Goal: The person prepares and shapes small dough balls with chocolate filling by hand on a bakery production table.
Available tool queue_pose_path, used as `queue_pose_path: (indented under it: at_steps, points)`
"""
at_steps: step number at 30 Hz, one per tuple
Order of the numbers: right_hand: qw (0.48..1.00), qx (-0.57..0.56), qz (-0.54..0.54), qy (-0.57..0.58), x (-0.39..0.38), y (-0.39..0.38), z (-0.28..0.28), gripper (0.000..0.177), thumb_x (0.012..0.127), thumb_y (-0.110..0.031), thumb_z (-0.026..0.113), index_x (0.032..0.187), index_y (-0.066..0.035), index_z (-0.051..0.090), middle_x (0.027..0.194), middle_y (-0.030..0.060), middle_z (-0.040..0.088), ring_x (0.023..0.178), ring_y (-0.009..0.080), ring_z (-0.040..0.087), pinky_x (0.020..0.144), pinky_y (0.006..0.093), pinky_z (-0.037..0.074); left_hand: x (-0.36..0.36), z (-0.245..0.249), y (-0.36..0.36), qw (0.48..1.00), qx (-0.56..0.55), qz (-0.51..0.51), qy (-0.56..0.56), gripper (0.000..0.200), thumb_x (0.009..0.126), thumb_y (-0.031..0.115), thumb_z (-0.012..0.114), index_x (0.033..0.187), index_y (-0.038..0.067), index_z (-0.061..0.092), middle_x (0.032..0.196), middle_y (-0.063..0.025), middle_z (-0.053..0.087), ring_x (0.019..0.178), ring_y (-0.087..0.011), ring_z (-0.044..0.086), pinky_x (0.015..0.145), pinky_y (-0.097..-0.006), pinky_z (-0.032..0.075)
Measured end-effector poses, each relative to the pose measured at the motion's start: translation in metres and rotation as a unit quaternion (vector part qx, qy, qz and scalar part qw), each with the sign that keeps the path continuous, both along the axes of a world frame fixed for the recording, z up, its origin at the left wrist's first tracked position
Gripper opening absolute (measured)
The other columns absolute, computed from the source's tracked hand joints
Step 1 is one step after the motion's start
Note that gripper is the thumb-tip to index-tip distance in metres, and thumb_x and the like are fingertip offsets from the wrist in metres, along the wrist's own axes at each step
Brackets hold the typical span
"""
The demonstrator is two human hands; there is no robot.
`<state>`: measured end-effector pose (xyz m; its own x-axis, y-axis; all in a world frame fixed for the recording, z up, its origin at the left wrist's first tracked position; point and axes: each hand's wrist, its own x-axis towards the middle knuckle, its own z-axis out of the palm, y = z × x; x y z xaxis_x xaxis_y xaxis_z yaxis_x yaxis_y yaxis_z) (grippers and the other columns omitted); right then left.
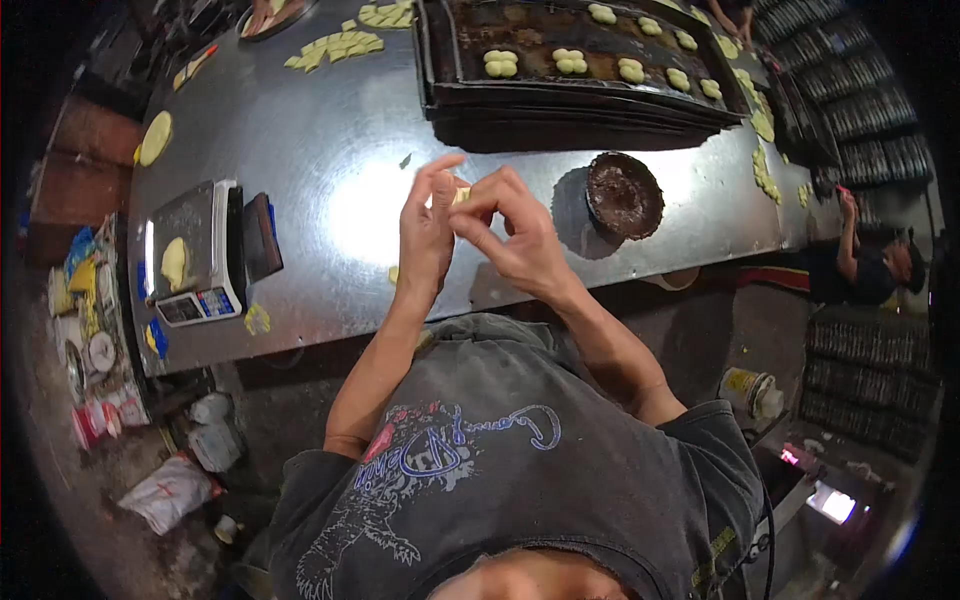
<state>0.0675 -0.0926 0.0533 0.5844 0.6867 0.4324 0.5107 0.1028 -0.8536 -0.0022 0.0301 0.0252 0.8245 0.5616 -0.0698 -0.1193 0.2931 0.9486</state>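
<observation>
Over the metal table, my left hand [430, 225] and my right hand [518, 228] meet around a small piece of pale yellow dough [462, 195]. My left fingers are curled up behind it and cradle it, while my right thumb and fingertips pinch at its edge. Most of the dough is hidden by the fingers. To the right of my right hand stands a round bowl [625, 197] coated with dark brown paste. Beyond it, a stack of dark baking trays [590, 88] carries several clustered dough balls [570, 62] on top.
A digital scale [190, 255] with a lump of dough [174, 264] stands at the left of the steel table [300, 130]. Flat dough pieces [335, 48] lie at the back. At the right, another person [868, 265] stands near racks of trays [865, 365].
</observation>
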Motion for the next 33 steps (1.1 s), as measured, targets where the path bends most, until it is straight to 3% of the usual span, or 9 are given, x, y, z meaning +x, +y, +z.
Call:
queue_pose_path:
  at_steps: [2, 6, 13, 17, 21, 26, 28, 31, 33]
  points:
    - [1.000, 0.012, -0.016, -0.020, -0.001, -0.007, 0.006, 0.015, 0.090, -0.005, 0.074, 0.102, -0.001, 0.065, 0.090, 0.0035, 0.064, 0.080, 0.0103, 0.056, 0.070, 0.0292, 0.048, 0.006, -0.003, 0.002, 0.993, -0.004, -0.082, 0.081, 0.050, 0.104, 0.046, 0.054, 0.104, 0.000, 0.074, 0.081, -0.0001, 0.064, 0.070, -0.0053, 0.052, 0.059, -0.0210, 0.040]
    - [0.959, -0.075, -0.034, 0.271, 0.020, -0.037, 0.005, 0.020, 0.092, -0.013, 0.075, 0.102, -0.001, 0.063, 0.085, 0.0018, 0.064, 0.087, 0.0076, 0.060, 0.076, 0.0250, 0.052, 0.013, 0.012, -0.010, 0.984, 0.144, -0.102, -0.006, 0.038, 0.104, 0.035, 0.059, 0.112, 0.001, 0.074, 0.091, -0.0040, 0.064, 0.073, -0.0064, 0.055, 0.060, -0.0209, 0.042]
    - [0.929, 0.095, -0.035, 0.355, 0.049, -0.049, -0.014, 0.020, 0.093, -0.013, 0.075, 0.103, 0.000, 0.064, 0.092, 0.0022, 0.066, 0.087, 0.0078, 0.063, 0.074, 0.0239, 0.053, 0.031, 0.001, -0.042, 0.958, 0.265, -0.074, -0.084, 0.035, 0.104, 0.027, 0.060, 0.131, 0.007, 0.067, 0.114, -0.0049, 0.053, 0.084, -0.0093, 0.055, 0.069, -0.0227, 0.050]
    - [0.961, 0.037, -0.132, 0.241, 0.047, -0.053, -0.007, 0.013, 0.093, -0.011, 0.073, 0.100, -0.001, 0.068, 0.097, 0.0039, 0.066, 0.085, 0.0085, 0.063, 0.072, 0.0243, 0.052, 0.040, 0.009, -0.056, 0.974, 0.203, -0.093, -0.046, 0.044, 0.102, 0.025, 0.062, 0.142, 0.008, 0.057, 0.115, -0.0044, 0.053, 0.082, -0.0074, 0.055, 0.068, -0.0211, 0.048]
    - [0.990, 0.071, -0.122, 0.011, 0.040, -0.055, 0.002, 0.024, 0.088, -0.007, 0.075, 0.112, -0.003, 0.070, 0.096, 0.0070, 0.065, 0.083, 0.0143, 0.059, 0.073, 0.0280, 0.050, 0.050, 0.005, -0.063, 0.995, 0.054, -0.041, -0.073, 0.032, 0.106, 0.034, 0.054, 0.109, 0.005, 0.067, 0.084, 0.0000, 0.060, 0.063, -0.0033, 0.050, 0.052, -0.0196, 0.041]
    - [0.964, 0.007, -0.175, -0.199, 0.051, -0.065, -0.007, 0.025, 0.083, -0.011, 0.081, 0.105, -0.004, 0.070, 0.098, 0.0056, 0.053, 0.085, 0.0220, 0.056, 0.075, 0.0332, 0.049, 0.052, 0.011, -0.079, 0.995, 0.084, -0.048, 0.018, 0.079, 0.104, 0.067, 0.018, 0.087, 0.004, 0.063, 0.063, 0.0007, 0.056, 0.053, -0.0050, 0.049, 0.048, -0.0200, 0.037]
    - [0.974, -0.007, -0.161, -0.158, 0.065, -0.062, -0.010, 0.026, 0.084, -0.016, 0.081, 0.102, -0.006, 0.067, 0.100, 0.0056, 0.051, 0.092, 0.0215, 0.054, 0.074, 0.0296, 0.051, 0.050, 0.009, -0.083, 0.997, 0.050, -0.063, 0.013, 0.095, 0.098, 0.075, 0.006, 0.097, 0.003, 0.067, 0.079, -0.0032, 0.063, 0.061, -0.0087, 0.055, 0.052, -0.0224, 0.041]
    - [0.963, -0.020, -0.028, 0.266, 0.067, -0.060, -0.003, 0.038, 0.085, -0.024, 0.081, 0.109, -0.006, 0.057, 0.111, 0.0066, 0.052, 0.098, 0.0176, 0.057, 0.068, 0.0240, 0.054, 0.047, 0.003, -0.087, 0.997, 0.018, -0.074, -0.031, 0.103, 0.093, 0.079, 0.000, 0.111, 0.003, 0.068, 0.103, -0.0088, 0.069, 0.082, -0.0144, 0.064, 0.069, -0.0280, 0.051]
    - [0.924, -0.021, 0.053, 0.378, 0.081, -0.053, -0.013, 0.043, 0.086, -0.024, 0.081, 0.115, -0.005, 0.053, 0.113, 0.0067, 0.054, 0.097, 0.0155, 0.059, 0.063, 0.0227, 0.055, 0.046, 0.002, -0.088, 0.997, 0.003, -0.062, -0.037, 0.106, 0.092, 0.080, -0.002, 0.117, 0.003, 0.067, 0.111, -0.0108, 0.069, 0.094, -0.0170, 0.066, 0.081, -0.0314, 0.053]
